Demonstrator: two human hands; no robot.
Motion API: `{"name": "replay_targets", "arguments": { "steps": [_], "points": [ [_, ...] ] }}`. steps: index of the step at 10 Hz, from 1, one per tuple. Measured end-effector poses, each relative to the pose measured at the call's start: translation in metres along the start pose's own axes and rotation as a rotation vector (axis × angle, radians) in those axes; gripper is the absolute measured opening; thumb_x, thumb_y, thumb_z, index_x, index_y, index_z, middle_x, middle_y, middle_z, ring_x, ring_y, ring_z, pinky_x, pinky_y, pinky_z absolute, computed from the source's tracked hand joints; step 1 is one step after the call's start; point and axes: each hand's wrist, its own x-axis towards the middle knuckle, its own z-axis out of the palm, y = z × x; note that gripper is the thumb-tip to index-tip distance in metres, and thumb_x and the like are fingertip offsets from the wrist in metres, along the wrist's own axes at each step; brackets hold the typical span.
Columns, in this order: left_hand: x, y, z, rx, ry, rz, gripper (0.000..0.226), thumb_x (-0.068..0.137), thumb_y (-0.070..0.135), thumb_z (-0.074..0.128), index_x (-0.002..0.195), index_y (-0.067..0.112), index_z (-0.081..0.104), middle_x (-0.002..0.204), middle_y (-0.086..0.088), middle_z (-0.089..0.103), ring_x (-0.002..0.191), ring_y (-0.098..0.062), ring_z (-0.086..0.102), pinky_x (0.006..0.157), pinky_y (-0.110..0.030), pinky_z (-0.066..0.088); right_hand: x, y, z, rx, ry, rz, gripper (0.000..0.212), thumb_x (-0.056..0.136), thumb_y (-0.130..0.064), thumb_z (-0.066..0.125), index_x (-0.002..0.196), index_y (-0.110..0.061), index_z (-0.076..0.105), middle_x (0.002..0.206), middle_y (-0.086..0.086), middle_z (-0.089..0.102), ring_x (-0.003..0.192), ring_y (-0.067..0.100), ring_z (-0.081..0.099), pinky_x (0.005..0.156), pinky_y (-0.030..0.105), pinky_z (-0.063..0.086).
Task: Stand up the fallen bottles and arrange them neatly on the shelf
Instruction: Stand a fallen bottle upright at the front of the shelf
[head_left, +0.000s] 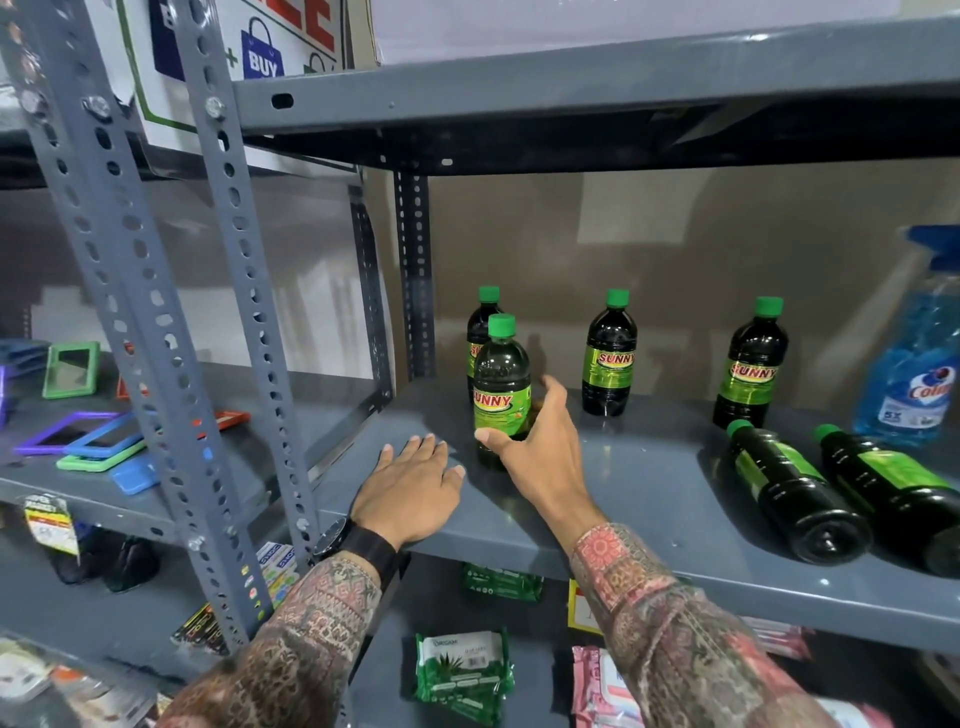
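Dark bottles with green caps and green SUNNY labels stand on the grey shelf (649, 467). My right hand (540, 447) wraps the lower part of an upright front bottle (501, 384), thumb on its left side. A second bottle (480, 322) stands just behind it. Two more stand upright farther right, one (609, 353) at the middle and one (753, 364) at the right. Two bottles lie on their sides at the front right, the nearer-left one (795, 488) and another (893, 493) beside it. My left hand (410, 488) rests flat on the shelf's front edge, holding nothing.
A blue spray bottle (914, 353) stands at the far right of the shelf. Grey slotted uprights (244, 291) rise at the left. The neighbouring shelf holds coloured framed mirrors (88, 441). Green wipe packets (462, 670) lie on the shelf below.
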Motion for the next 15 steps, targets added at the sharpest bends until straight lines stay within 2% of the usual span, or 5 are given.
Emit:
{"name": "replay_targets", "arguments": {
  "steps": [2,8,11,13,15],
  "points": [
    [0.000,0.001,-0.001,0.007,-0.008,-0.007,0.067,0.111,0.047,0.018,0.169,0.015,0.013,0.179,-0.002,0.006,0.166,-0.019,0.004,0.135,-0.046,0.000,0.001,0.001,0.002,-0.059,-0.002,-0.023,0.072,0.078,-0.038,0.089,0.134,-0.020,0.048,0.123,-0.002,0.067,0.113,0.020,0.065,0.090,0.034,0.052],
    [-0.038,0.031,-0.014,0.010,-0.082,0.075,0.062,0.113,0.040,0.025,0.168,0.011,0.020,0.179,-0.008,0.012,0.166,-0.024,0.009,0.134,-0.046,0.008,-0.021,-0.008,-0.026,-0.109,-0.080,-0.056,0.075,0.095,-0.031,0.072,0.158,-0.018,0.035,0.151,0.003,0.051,0.139,0.022,0.050,0.112,0.040,0.043],
    [-0.024,0.117,0.000,-0.008,-0.150,0.329,0.064,0.114,0.041,0.024,0.168,0.008,0.014,0.179,-0.008,0.006,0.166,-0.023,0.003,0.134,-0.047,0.004,-0.019,0.016,-0.152,-1.017,0.129,-0.016,0.059,0.081,-0.051,0.075,0.123,-0.014,0.054,0.123,0.013,0.059,0.118,0.038,0.055,0.090,0.048,0.049],
    [-0.013,0.118,0.016,-0.030,-0.063,0.302,0.068,0.113,0.046,0.021,0.168,0.009,0.014,0.179,-0.008,0.008,0.166,-0.021,0.007,0.133,-0.043,0.002,-0.009,0.037,-0.201,-1.229,0.125,0.264,0.090,0.063,-0.074,0.082,0.123,-0.013,0.053,0.119,0.009,0.063,0.116,0.032,0.062,0.084,0.044,0.055],
    [-0.011,0.116,0.021,-0.032,-0.036,0.298,0.068,0.112,0.049,0.018,0.169,0.012,0.013,0.179,-0.005,0.007,0.166,-0.019,0.006,0.133,-0.041,0.001,-0.010,0.039,-0.186,-1.131,0.138,0.197,0.045,0.085,-0.036,0.072,0.119,-0.012,0.052,0.117,0.013,0.063,0.109,0.037,0.064,0.076,0.041,0.052]
  ]
}}
